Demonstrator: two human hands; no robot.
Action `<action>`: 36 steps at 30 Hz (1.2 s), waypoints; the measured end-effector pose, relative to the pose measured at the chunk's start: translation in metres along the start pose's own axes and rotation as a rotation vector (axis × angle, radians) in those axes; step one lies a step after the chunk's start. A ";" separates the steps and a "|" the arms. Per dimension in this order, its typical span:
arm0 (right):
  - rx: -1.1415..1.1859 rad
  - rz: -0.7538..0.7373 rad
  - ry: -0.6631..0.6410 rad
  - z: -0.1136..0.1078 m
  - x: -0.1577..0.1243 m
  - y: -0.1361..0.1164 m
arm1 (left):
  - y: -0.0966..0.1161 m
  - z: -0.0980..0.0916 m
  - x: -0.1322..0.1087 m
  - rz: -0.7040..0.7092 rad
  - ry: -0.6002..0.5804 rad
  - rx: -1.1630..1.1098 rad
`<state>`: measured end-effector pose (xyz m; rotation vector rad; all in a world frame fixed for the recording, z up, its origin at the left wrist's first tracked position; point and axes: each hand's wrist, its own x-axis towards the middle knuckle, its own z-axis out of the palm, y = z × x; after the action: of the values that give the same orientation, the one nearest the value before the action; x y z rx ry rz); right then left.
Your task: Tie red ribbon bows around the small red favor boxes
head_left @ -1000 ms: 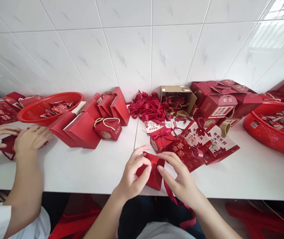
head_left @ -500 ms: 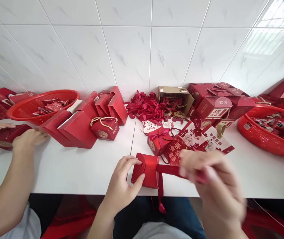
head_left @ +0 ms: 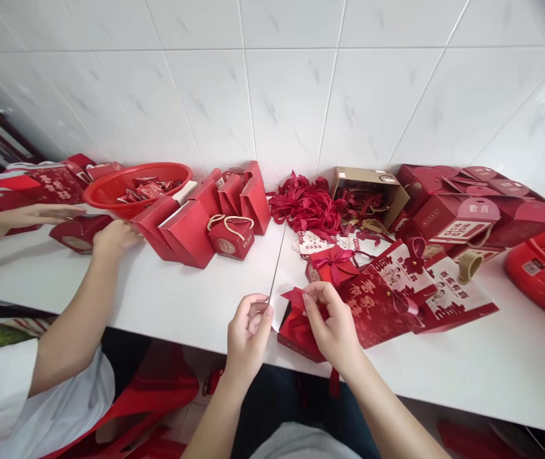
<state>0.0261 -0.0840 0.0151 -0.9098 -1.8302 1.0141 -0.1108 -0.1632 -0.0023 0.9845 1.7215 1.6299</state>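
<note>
Fingers of the right hand (head_left: 335, 326) are bent, thumb and forefinger pinching a pointed red piece (head_left: 294, 295); whether ribbon or flap, I can't tell. Both forearms reach in from the near side of the table, angled toward each other. The left hand (head_left: 247, 338) is half curled, its thumb and forefinger tips close together beside a white edge (head_left: 278, 312); whether they grip it I can't make out.

Right below the right fingers, and just to the right of the left ones, the red box (head_left: 296, 331) sits near the front of the white table (head_left: 444, 376). A red ribbon (head_left: 334, 384) hangs down beside it.

Of the containers around, the biggest are two red plastic baskets, the left basket (head_left: 94, 193) holding small red packets (head_left: 150, 189), the right basket (head_left: 537, 280) only partly in view, with packets showing inside. Next come the upright red boxes (head_left: 190, 233), their insides mostly hidden, then a carton (head_left: 399, 197) open toward the person, with dark red strips in it. Smaller are a rope-handled box (head_left: 234, 241) and a bow-topped box (head_left: 317, 271).
</note>
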 end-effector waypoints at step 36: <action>-0.138 -0.153 0.076 -0.022 -0.012 -0.011 | -0.022 -0.054 0.016 -0.133 0.037 0.509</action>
<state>0.0488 -0.0929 0.0280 -0.8630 -1.8920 0.7575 -0.1663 -0.1806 -0.0175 1.0376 2.2346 1.1516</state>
